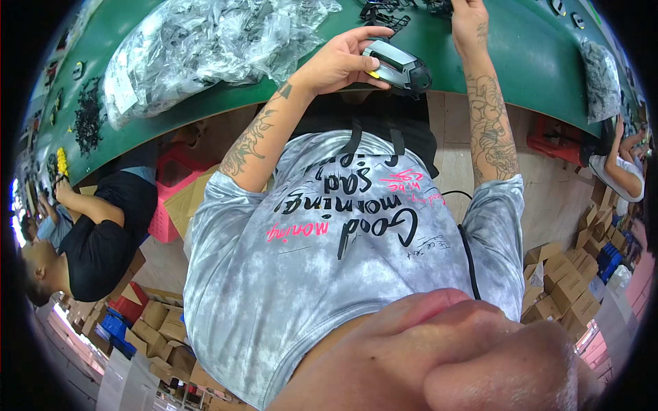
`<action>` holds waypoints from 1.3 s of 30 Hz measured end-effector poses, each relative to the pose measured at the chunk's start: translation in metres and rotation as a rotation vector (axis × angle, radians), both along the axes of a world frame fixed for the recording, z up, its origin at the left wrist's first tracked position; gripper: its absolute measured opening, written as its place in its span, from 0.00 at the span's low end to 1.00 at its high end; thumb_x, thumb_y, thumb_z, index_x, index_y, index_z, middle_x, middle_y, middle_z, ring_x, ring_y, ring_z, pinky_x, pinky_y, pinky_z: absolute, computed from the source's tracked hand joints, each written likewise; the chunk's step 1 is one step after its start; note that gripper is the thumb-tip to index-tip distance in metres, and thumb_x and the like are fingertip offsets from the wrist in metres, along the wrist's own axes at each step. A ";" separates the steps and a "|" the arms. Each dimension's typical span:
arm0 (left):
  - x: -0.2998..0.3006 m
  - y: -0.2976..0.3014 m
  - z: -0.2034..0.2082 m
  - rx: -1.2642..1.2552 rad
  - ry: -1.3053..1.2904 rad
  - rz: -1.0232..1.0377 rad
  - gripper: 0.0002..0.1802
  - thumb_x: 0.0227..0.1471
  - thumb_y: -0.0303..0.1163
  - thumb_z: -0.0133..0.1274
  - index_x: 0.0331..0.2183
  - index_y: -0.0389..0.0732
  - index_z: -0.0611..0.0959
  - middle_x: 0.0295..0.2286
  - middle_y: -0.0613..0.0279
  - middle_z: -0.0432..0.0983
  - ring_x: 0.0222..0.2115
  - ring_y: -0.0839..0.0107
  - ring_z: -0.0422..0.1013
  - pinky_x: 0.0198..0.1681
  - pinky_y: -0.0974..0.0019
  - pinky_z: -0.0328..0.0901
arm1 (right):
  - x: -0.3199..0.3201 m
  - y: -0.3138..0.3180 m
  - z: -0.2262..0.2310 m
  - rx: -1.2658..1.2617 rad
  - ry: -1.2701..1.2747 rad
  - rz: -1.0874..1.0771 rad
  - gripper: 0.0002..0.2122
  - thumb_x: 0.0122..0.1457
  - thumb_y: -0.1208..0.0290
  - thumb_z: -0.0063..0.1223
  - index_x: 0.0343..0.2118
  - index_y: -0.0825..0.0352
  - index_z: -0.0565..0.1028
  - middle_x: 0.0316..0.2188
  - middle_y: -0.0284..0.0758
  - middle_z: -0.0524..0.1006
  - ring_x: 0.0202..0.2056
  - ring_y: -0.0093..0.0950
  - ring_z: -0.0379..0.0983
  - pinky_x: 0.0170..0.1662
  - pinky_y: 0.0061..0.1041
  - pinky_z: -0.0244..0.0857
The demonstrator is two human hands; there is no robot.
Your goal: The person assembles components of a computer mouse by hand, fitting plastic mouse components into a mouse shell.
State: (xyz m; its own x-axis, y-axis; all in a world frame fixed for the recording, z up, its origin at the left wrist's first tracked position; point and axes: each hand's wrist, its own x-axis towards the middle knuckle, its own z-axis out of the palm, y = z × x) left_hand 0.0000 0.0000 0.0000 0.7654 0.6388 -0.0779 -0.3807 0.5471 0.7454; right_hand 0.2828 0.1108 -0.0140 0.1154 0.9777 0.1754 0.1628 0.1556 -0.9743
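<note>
My left hand (pixel 346 61) is closed around a grey and black plastic housing (pixel 396 66), rounded and hollow-looking, with a small yellow patch by the thumb. It is held tilted just above the near edge of the green table (pixel 473 75). At the top edge of the view is my right hand (pixel 470 27), its fingers bent and partly cut off. They are at a cluster of small black plastic parts (pixel 439 6); what they pinch, if anything, is too cut off to make out. More black frame-like parts (pixel 387 19) lie on the table beyond the housing.
A large clear plastic bag (pixel 212 51) of parts covers the table at left, beside a heap of small black pieces (pixel 88 116). Another filled bag (pixel 601 82) lies at far right. Co-workers sit on both sides. Red stools (pixel 164 205) and cardboard boxes (pixel 558 277) stand on the floor.
</note>
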 end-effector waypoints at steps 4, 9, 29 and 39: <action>0.003 -0.006 0.001 -0.103 -0.047 0.053 0.30 0.61 0.20 0.52 0.63 0.37 0.65 0.49 0.51 0.74 0.48 0.60 0.77 0.51 0.51 0.78 | 0.021 0.000 0.020 -0.077 0.454 -0.010 0.12 0.71 0.59 0.51 0.47 0.60 0.79 0.35 0.23 0.78 0.33 0.16 0.73 0.30 0.18 0.64; 0.000 -0.003 -0.011 -0.064 -0.077 0.118 0.27 0.63 0.21 0.51 0.61 0.40 0.66 0.52 0.52 0.72 0.51 0.58 0.76 0.51 0.49 0.78 | -0.003 -0.030 0.073 -0.081 0.679 -0.032 0.12 0.73 0.57 0.46 0.48 0.56 0.77 0.36 0.26 0.80 0.32 0.23 0.75 0.28 0.22 0.63; 0.003 -0.003 0.000 -0.086 -0.079 0.079 0.37 0.55 0.11 0.50 0.64 0.38 0.64 0.53 0.58 0.71 0.52 0.67 0.73 0.55 0.61 0.73 | -0.099 -0.139 0.107 -0.025 -0.661 0.227 0.07 0.58 0.74 0.60 0.29 0.74 0.80 0.28 0.44 0.75 0.30 0.41 0.75 0.35 0.36 0.68; 0.002 -0.001 0.000 -0.079 -0.136 0.031 0.37 0.56 0.14 0.52 0.65 0.38 0.62 0.54 0.57 0.70 0.53 0.67 0.72 0.56 0.63 0.71 | -0.089 -0.139 0.087 -0.067 -0.700 0.216 0.10 0.61 0.66 0.62 0.36 0.70 0.82 0.29 0.36 0.77 0.29 0.28 0.75 0.35 0.27 0.68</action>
State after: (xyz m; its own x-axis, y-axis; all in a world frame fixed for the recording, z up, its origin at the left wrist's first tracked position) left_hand 0.0016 -0.0006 0.0000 0.7523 0.6584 -0.0257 -0.4928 0.5882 0.6412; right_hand 0.1940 -0.0280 0.0728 -0.1980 0.9772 0.0764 0.7225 0.1982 -0.6624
